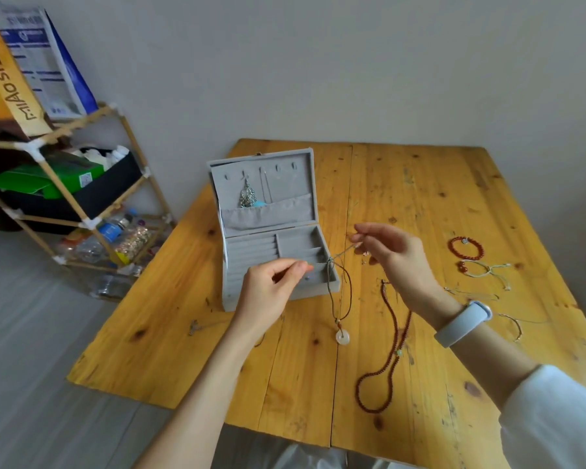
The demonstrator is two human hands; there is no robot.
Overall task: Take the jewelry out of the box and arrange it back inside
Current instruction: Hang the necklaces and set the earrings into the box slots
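An open grey velvet jewelry box (285, 247) stands on the wooden table (420, 198), its lid upright with a silver pendant (247, 196) hanging inside. My left hand (271, 289) pinches one end of a brown cord necklace (347, 286) in front of the box. My right hand (389, 252) pinches the other end, higher and to the right. The cord's white ring pendant (342, 336) dangles between my hands, above the table.
A long red bead necklace (386, 360) lies on the table below my right wrist. A red bead bracelet (466, 248), a cord bracelet (484, 269) and thin chains (515, 324) lie to the right. A small silver piece (194, 328) lies left. A bamboo shelf (82, 204) stands left of the table.
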